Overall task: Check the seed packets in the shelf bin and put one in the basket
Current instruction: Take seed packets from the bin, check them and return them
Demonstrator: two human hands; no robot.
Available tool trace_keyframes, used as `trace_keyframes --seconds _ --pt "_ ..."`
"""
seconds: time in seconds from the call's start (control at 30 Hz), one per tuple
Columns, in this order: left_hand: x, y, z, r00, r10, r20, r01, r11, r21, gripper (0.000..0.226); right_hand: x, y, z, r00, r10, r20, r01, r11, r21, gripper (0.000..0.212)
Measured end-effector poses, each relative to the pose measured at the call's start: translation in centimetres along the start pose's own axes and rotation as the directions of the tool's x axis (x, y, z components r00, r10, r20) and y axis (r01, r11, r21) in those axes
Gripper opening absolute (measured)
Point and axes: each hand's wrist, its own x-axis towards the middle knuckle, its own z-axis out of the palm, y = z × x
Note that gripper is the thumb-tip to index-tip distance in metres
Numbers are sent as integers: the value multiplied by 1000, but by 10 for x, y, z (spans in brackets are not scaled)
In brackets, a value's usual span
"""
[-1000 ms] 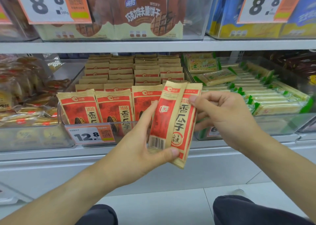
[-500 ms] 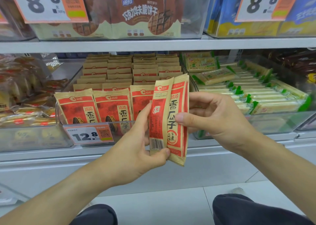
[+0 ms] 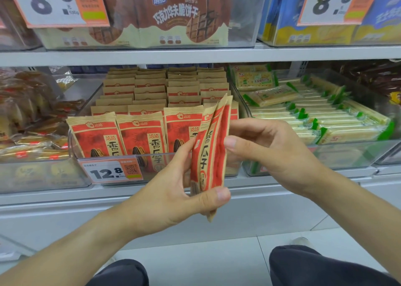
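Two red and tan seed packets [image 3: 211, 153] stand upright and edge-on in front of the shelf bin [image 3: 121, 155]. My left hand [image 3: 173, 199] grips their lower ends, thumb across the front. My right hand [image 3: 267, 153] holds their right side, its thumb pressing the front packet's face. The clear bin behind holds several rows of the same packets [image 3: 138, 133]. No basket is in view.
A 12.8 price tag [image 3: 111, 171] hangs on the bin's front. Green-edged cracker packs [image 3: 325, 120] fill the bin to the right, brown snacks [image 3: 28, 123] the one to the left. Biscuit boxes [image 3: 173, 14] sit on the shelf above. My knees [image 3: 321, 266] show over the white floor.
The two packets have turned from nearly facing me to edge-on. My right thumb has moved onto the front packet's face and both hands have drawn closer together.
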Motion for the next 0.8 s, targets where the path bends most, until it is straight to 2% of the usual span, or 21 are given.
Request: trace_keyframes --seconds 0.13,0.2,0.27,0.33,0.37,0.4,0.43,0.5,0.53,0.6,0.7,0.8 --pt "-2 1 -1 999 -20 45 16 997 69 95 3 8 -7 997 -76 -1 75 987 -139 46" --pt "-4 3 -2 995 -45 85 38 996 78 97 5 10 -9 997 -71 -31 63 974 -219 52" --pt "-6 6 -1 987 -75 140 63 995 82 99 4 10 -10 998 -50 -38 39 968 -246 72" --pt "-5 8 1 973 -99 210 84 994 76 89 2 7 -12 998 -58 25 64 910 -410 91" --pt "-5 8 3 966 -110 233 95 993 77 80 2 6 -14 994 -55 93 95 853 -513 90" --pt "-5 8 5 965 -114 237 95 991 90 66 1 6 -15 987 -42 155 126 803 -583 79" --pt "-5 6 5 970 -111 215 81 986 145 47 1 5 -16 980 -8 197 130 778 -614 63" --pt "-5 3 3 983 -75 167 24 956 293 19 -3 0 -16 971 85 224 63 811 -582 37" --pt "-5 4 2 989 -60 138 11 943 332 15 -5 -3 -16 967 114 226 37 821 -570 32" --pt "-3 8 0 999 -39 19 30 939 343 18 -8 -10 -18 979 81 189 49 800 -598 29" --pt "-1 14 2 978 87 -188 -20 944 330 23 -10 -23 -22 985 -151 78 165 729 -664 32" --pt "3 15 3 902 267 -339 -76 872 484 31 -11 -30 -29 904 -428 -25 293 661 -691 36"
